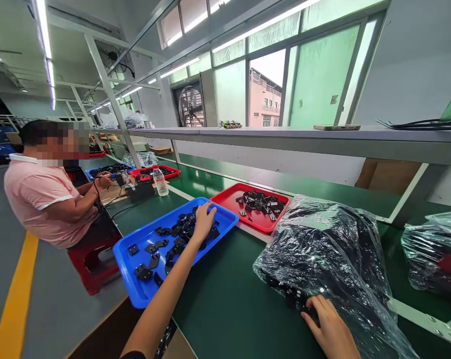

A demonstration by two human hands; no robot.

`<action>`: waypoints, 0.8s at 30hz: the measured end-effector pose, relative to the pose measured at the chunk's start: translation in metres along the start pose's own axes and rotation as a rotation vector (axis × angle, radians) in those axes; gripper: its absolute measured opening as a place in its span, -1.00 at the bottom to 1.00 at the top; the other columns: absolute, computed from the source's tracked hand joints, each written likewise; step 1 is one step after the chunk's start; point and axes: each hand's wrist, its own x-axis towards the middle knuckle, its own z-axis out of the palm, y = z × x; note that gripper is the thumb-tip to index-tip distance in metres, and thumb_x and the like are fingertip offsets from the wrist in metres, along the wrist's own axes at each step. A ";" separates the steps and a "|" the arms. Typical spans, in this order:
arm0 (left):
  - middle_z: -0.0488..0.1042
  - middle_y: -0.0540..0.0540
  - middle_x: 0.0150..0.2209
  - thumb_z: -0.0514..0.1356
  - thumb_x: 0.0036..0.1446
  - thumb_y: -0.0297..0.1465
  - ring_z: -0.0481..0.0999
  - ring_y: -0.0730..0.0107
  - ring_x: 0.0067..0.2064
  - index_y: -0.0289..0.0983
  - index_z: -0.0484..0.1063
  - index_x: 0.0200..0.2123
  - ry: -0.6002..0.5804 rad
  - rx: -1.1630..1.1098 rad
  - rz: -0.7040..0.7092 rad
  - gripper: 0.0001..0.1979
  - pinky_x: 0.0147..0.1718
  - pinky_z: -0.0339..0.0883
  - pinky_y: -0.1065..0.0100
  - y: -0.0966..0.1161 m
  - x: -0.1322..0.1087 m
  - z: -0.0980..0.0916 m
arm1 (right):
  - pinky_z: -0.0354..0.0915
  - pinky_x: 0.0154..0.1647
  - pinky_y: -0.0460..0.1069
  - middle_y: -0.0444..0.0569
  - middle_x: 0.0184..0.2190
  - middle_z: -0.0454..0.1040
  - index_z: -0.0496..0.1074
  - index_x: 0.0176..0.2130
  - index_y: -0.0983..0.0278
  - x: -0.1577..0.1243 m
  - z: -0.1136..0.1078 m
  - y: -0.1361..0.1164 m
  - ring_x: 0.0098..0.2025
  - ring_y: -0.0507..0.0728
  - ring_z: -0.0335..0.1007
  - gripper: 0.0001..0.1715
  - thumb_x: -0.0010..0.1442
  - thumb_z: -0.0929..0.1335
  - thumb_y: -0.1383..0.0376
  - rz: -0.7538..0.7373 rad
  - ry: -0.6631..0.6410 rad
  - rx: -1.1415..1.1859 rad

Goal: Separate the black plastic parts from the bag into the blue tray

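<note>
Two near trays, one blue tray (125, 264) and one red tray (228, 198), lie on the green table (225, 304), with two wrinkled clear bags, a large bag (322, 239) and a smaller bag (430, 254), to their right; the black parts (154, 260) are too heaped to count. They are small, flattish and squarish, piled in the blue tray, in the red one and at the large bag's lower edge. The left hand (203, 219) reaches into the blue tray's pile, fingers loosely spread; the right hand (332, 324) is half-curled against parts at the bag. Whether either grips one, I cannot tell. Film blurs the bags' contents; the frame cuts the smaller bag.
</note>
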 end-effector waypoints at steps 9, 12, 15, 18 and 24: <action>0.51 -0.10 -0.17 0.10 0.12 -0.25 0.46 0.25 -0.16 -0.22 0.48 -0.14 -0.900 -0.280 0.069 -0.71 -0.22 0.31 0.30 0.014 -0.169 0.107 | 0.21 -0.50 -0.07 -0.12 -0.57 0.39 0.34 -0.48 0.24 0.011 -0.066 -0.016 -0.53 0.06 0.30 -0.79 0.12 0.25 0.20 0.169 -0.084 0.198; 0.43 -0.16 -0.03 0.09 0.12 -0.21 0.42 0.19 -0.06 -0.23 0.42 -0.11 -0.938 -0.582 -0.187 -0.68 -0.15 0.29 0.25 0.003 -0.200 0.119 | 0.23 -0.48 -0.08 -0.11 -0.52 0.40 0.35 -0.42 0.25 -0.007 -0.070 -0.036 -0.50 0.05 0.30 -0.80 0.18 0.25 0.21 0.173 0.074 0.228; 0.41 -0.23 0.01 0.08 0.11 -0.17 0.42 0.13 -0.02 -0.28 0.41 -0.11 -1.021 -0.893 -0.581 -0.63 -0.05 0.24 0.15 -0.007 -0.216 0.122 | 0.27 -0.41 -0.08 -0.10 -0.48 0.39 0.33 -0.39 0.25 -0.027 -0.050 -0.058 -0.43 0.04 0.32 -0.84 0.22 0.24 0.30 0.010 0.196 0.202; 0.44 -0.33 -0.01 0.05 0.12 -0.13 0.44 0.08 -0.02 -0.40 0.41 -0.09 -1.200 -0.998 -0.976 -0.53 0.03 0.18 0.14 -0.013 -0.221 0.121 | 0.29 -0.31 -0.02 -0.06 -0.43 0.42 0.35 -0.35 0.24 -0.038 -0.026 -0.069 -0.34 0.08 0.34 -0.87 0.22 0.23 0.36 -0.231 0.220 0.052; 0.52 -0.33 -0.15 0.00 0.17 -0.16 0.54 0.17 -0.23 -0.46 0.36 -0.04 -1.245 -0.992 -1.316 -0.50 -0.17 0.34 0.18 -0.015 -0.212 0.126 | 0.26 -0.17 0.08 -0.02 -0.30 0.45 0.36 -0.27 0.23 -0.033 -0.033 -0.055 -0.21 0.14 0.33 -0.93 0.21 0.27 0.31 -0.132 0.235 0.057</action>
